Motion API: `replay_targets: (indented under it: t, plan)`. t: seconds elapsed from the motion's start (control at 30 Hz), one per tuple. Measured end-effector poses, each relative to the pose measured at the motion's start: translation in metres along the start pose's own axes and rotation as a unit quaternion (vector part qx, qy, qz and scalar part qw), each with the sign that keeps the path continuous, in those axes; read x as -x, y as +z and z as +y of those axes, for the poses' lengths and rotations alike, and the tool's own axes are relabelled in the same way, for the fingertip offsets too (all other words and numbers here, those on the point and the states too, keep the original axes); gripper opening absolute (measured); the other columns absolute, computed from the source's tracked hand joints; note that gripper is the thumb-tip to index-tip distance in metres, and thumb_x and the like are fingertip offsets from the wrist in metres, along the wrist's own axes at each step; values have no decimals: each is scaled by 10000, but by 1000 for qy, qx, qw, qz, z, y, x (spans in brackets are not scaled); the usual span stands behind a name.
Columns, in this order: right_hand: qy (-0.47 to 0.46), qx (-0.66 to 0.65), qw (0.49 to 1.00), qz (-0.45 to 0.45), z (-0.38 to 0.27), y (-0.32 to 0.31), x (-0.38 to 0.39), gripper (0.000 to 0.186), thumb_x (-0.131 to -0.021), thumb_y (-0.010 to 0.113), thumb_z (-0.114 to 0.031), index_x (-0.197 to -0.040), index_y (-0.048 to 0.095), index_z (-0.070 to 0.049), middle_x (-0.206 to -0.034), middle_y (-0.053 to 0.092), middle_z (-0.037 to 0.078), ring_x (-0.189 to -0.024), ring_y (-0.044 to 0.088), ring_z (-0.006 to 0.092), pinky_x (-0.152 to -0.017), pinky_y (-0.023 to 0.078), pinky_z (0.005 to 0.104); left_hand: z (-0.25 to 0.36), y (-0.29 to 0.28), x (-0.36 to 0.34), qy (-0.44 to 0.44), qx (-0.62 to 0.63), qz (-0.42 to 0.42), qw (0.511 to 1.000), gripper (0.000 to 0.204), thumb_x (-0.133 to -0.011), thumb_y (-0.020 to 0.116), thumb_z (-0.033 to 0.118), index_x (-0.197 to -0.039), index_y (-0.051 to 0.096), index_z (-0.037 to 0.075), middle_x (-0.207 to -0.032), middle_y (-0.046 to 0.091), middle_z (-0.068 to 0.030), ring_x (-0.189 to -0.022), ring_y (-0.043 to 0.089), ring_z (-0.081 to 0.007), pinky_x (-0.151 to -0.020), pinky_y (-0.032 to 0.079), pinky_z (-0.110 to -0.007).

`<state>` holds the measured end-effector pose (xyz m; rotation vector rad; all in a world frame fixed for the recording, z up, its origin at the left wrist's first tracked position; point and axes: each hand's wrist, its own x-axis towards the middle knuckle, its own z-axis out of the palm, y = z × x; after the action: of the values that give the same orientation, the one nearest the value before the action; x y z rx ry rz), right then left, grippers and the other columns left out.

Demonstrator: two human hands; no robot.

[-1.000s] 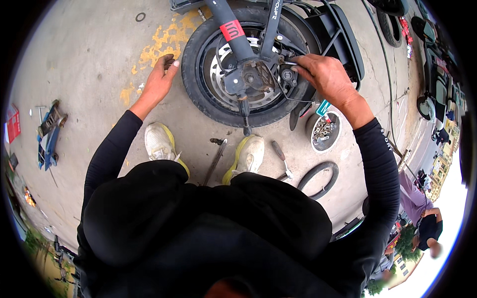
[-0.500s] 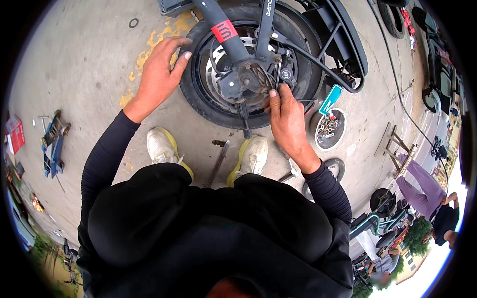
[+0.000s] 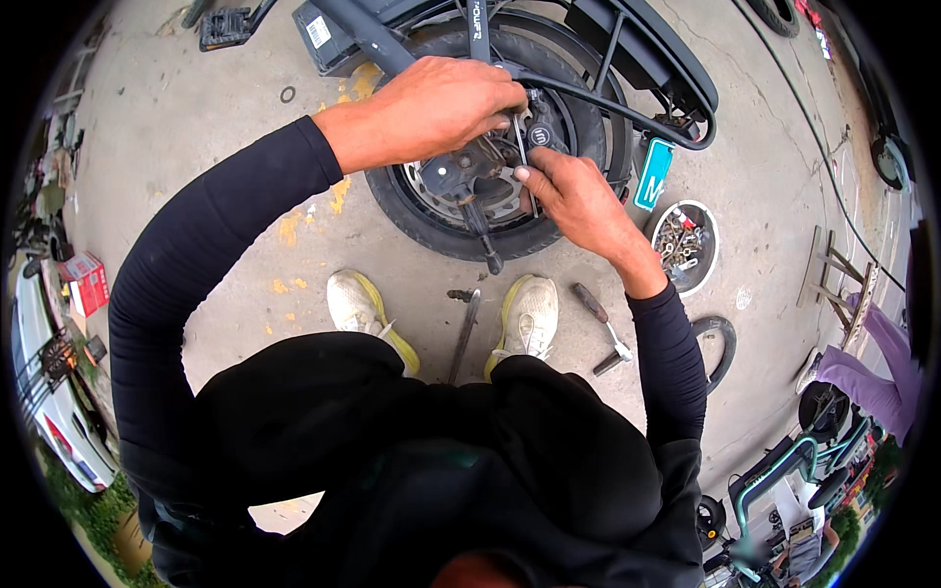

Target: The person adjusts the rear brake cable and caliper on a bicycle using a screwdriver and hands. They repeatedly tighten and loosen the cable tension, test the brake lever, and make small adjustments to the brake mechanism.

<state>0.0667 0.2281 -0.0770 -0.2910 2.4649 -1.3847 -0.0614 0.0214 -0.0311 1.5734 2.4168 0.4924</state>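
A scooter-like electric bike's wheel (image 3: 421, 230) with a black tyre lies before me, its hub and brake caliper (image 3: 539, 135) facing up. My right hand (image 3: 578, 201) pinches a thin metal rod-shaped tool (image 3: 520, 139) that stands along the caliper; its exact kind is unclear. Reaching across the black frame arm, my left hand (image 3: 431, 108) has its fingers curled in at the rod's upper end. Whatever lies between those fingertips is hidden. A black peg-like lever (image 3: 480, 230) sticks out from the hub toward me.
Right of the wheel stands a white bucket (image 3: 713, 257) of small metal parts. A ratchet-like tool (image 3: 600, 318) lies by my right shoe (image 3: 532, 314), a metal bar (image 3: 466, 338) between my shoes. Farther right are a wooden frame (image 3: 833, 279) and a person in purple trousers (image 3: 867, 377).
My left hand has moved from the tyre's left side rightward to the rod by the caliper. My right hand stays at the rod. The view has shifted, revealing the ratchet-like tool.
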Motion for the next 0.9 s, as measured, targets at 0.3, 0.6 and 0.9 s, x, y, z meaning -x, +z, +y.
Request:
replay_targets:
  t: [0.3, 0.6, 0.9]
  plan:
    - [-39, -132, 991, 1, -8, 6, 5, 232, -1043, 610, -203, -953, 605, 11, -775, 616, 94, -669, 561, 204, -619, 466, 351, -4, -17, -21, 118, -101, -95, 983, 180, -915, 688, 88, -1089, 730, 72, -1003, 702, -103, -961, 694, -324, -812, 555, -426]
    - [-247, 81, 955, 141, 7, -38, -41, 214, -930, 714, -166, -1089, 728, -23, -920, 668, 163, -885, 660, 385, -777, 519, 467, 38, -63, -10, -24, -118, -34, 992, 209, -986, 675, 223, -1031, 740, 30, -740, 700, -145, -687, 690, -342, -648, 544, -416]
    - [-195, 49, 979, 17, 23, -48, -78, 235, -889, 783, -183, -1085, 778, -52, -942, 754, 142, -859, 727, 301, -775, 572, 415, 50, -51, -4, -241, 75, 9, 968, 318, -1021, 621, 255, -995, 763, -29, -698, 730, -104, -578, 687, -182, -591, 549, -327]
